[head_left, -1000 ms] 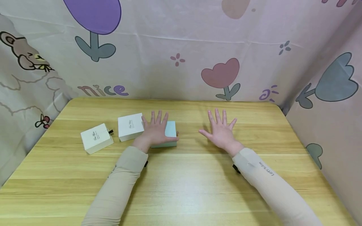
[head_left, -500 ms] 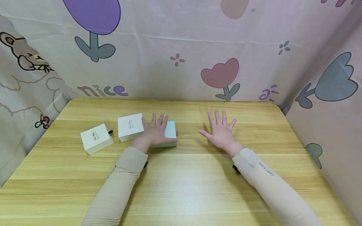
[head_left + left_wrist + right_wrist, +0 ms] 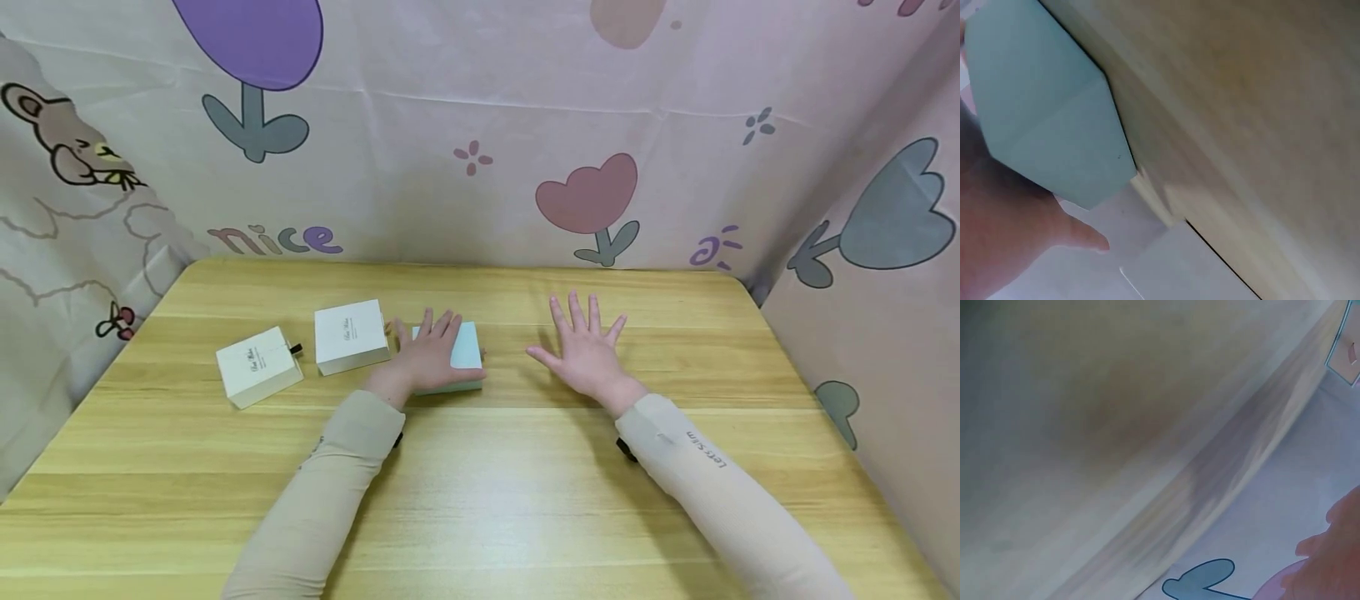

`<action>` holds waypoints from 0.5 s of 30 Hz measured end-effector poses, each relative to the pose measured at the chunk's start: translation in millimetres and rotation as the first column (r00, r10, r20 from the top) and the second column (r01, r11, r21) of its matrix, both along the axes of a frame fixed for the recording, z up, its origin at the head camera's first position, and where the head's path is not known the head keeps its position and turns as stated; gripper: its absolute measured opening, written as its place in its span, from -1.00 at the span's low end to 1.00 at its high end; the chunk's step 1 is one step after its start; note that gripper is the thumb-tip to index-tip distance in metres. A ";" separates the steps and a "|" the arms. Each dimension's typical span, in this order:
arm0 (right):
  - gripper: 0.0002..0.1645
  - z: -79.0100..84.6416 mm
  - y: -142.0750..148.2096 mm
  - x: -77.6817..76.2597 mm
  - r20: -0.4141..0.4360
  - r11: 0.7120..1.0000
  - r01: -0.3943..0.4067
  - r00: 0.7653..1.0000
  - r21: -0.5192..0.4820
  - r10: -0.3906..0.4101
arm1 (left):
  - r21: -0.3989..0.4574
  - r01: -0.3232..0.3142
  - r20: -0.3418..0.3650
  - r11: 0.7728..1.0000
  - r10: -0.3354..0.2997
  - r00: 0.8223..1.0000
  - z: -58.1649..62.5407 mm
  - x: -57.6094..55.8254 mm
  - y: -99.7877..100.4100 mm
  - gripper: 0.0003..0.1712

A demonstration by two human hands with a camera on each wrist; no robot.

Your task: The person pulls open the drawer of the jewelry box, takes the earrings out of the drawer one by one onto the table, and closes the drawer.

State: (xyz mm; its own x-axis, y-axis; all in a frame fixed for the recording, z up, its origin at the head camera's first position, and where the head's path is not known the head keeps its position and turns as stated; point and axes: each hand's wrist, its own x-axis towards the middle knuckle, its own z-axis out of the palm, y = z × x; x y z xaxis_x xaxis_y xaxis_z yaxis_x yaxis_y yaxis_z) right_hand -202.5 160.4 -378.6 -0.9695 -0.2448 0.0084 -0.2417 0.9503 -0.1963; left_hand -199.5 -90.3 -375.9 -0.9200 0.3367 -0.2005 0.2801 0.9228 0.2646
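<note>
My left hand [image 3: 431,357] lies over a light teal box [image 3: 467,348], its fingers spread and mostly straight. Much of the box's top is hidden under the hand. In the left wrist view the teal box [image 3: 1054,119] shows its plain sides, with the hand [image 3: 1016,219] against its far top edge and one finger stretched past it. Just left of it stands a white box [image 3: 351,335] with small dark lettering and a tan tab. My right hand [image 3: 588,354] is held palm down over the wood on the right, fingers spread wide, holding nothing.
A cream box [image 3: 258,367] with lettering and a black tab sits angled at the left. All rest on a wood-grain table [image 3: 495,483]. Behind and beside it hangs a cloth [image 3: 420,200] printed with flowers and a bear.
My left hand and the teal box have shifted a little to the right, widening the gap to the white box, whose tan tab now shows. My right hand stays nearly where it was.
</note>
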 end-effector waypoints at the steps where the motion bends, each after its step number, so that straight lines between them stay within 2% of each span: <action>1: 0.08 0.3 0.1 0.0 -0.001 1.000 -0.001 1.000 0.000 0.001 | 0.005 0.004 0.005 1.000 -0.004 1.000 0.4 0.3 1.8 0.21; 9: 0.07 4.0 0.8 -0.3 -0.021 1.000 0.007 1.000 0.020 -0.007 | 0.007 0.001 0.040 1.000 -0.001 0.999 7.4 2.6 11.2 0.21; 15: 0.07 4.4 -1.4 -0.3 -0.017 1.000 -0.001 1.000 0.020 0.001 | 0.008 0.005 0.044 1.000 -0.005 0.999 7.5 3.5 11.3 0.21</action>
